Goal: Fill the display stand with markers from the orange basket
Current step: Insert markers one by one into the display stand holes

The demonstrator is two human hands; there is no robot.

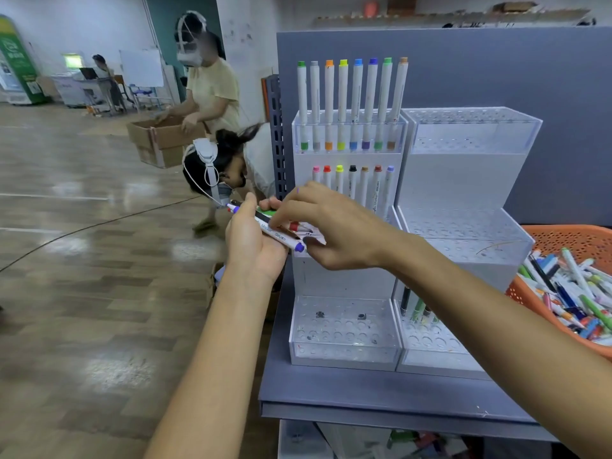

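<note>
At mid-frame the left hand [255,246] grips a bundle of markers [284,239] before the display stand [344,286], the right hand [334,226] pinches one of them, and the orange basket [569,238] sits at the right edge on the worktop [331,389].

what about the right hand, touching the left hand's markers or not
Touching. The head view shows the right hand pinching into the markers that the left hand holds.
</note>
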